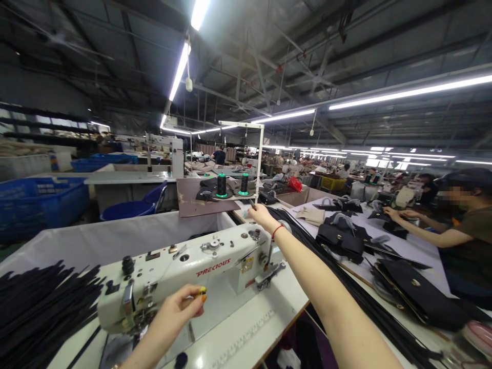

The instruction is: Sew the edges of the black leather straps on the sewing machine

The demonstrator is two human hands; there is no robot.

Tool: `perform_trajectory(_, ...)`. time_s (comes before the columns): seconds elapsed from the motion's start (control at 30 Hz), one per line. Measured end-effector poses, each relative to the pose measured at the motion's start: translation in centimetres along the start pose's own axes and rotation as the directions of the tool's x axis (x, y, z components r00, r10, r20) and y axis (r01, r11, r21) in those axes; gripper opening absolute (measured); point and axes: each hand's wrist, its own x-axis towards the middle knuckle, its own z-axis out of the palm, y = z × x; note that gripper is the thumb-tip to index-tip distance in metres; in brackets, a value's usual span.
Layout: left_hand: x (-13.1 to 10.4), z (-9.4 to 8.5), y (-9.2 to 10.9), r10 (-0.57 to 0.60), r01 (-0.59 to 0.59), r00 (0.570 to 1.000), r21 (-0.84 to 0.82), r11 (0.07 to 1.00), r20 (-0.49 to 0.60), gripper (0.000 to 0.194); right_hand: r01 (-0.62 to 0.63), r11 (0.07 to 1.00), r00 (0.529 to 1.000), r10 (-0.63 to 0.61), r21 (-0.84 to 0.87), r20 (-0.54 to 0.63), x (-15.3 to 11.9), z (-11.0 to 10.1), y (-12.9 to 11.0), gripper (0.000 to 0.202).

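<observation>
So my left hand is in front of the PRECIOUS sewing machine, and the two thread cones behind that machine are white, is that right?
Not quite: the two thread cones are black, not white, as the head view shows. Your left hand is in front of the PRECIOUS sewing machine, and the cones do stand behind it.

Tubes (179,72) glowing white overhead, lighting room from upper centre and right. Top-centre lamp (200,14) blowing out, spreading hazy glare. Roof (384,25) sinking into gloom, dimmest toward upper left. Machine (215,251) reflecting soft light at lower centre. Straps (38,297) at lower left losing detail in black. Wide lens stretching frame edges. Far background softening. Jar (469,344) blurring at lower right. Pixel mosaic masking part of person (471,241) at right edge.
</observation>
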Motion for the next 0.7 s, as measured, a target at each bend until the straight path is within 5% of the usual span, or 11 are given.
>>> perform_trajectory(0.2, -0.4, 0.7, 0.8, 0.036, -0.037, 0.997, 0.000, 0.999, -0.066, 0.046, 0.225, 0.912, 0.971, -0.241, -0.344, -0.003, -3.6, 0.2, -2.8, 0.030)
perform_trajectory(0.43, -1.4, 2.7, 4.2, 0.074, -0.082, 0.990, -0.061, 0.995, -0.121, 0.044, 0.562, 0.721, 0.826, -0.513, -0.405, 0.233, -11.6, 3.7, -4.7, 0.014)
perform_trajectory(0.53, -1.6, 3.3, 5.1, 0.095, -0.107, 0.984, -0.076, 0.991, -0.151, 0.043, 0.584, 0.708, 0.810, -0.539, -0.397, 0.230, -11.7, 4.7, -5.0, 0.010)
perform_trajectory(0.7, -1.8, 2.7, 5.1, 0.132, -0.132, 0.991, -0.008, 0.991, -0.034, 0.035, 0.530, 0.778, 0.846, -0.513, -0.337, 0.147, -11.3, 5.4, -4.9, 0.011)
